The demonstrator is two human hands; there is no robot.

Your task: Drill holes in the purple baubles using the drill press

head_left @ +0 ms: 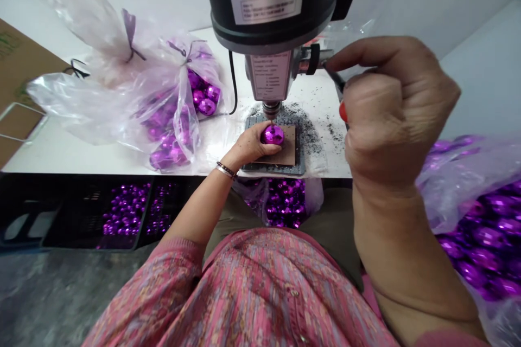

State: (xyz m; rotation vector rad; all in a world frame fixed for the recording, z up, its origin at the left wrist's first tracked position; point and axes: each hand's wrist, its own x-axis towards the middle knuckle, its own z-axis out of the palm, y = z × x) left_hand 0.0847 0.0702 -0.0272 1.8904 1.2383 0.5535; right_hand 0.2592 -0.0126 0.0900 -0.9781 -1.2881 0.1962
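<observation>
My left hand (251, 143) pinches a shiny purple ball (272, 134) on a brown pad (288, 153) that lies on the drill press's grey base plate (273, 168). The drill chuck (271, 109) stands just above the ball. My right hand (393, 111) is raised close to the camera, its fingers wrapped round the machine's thin black lever (337, 80). The black drill press head (272, 0) with a yellow warning label fills the top of the view.
A clear plastic bag of purple balls (175, 114) lies left of the machine on the white table (52, 146). Dark shavings (313, 130) litter the table round the base. More purple balls fill a black crate (122, 214) below, a bag (285, 206) at my lap and a bag (484, 222) at right.
</observation>
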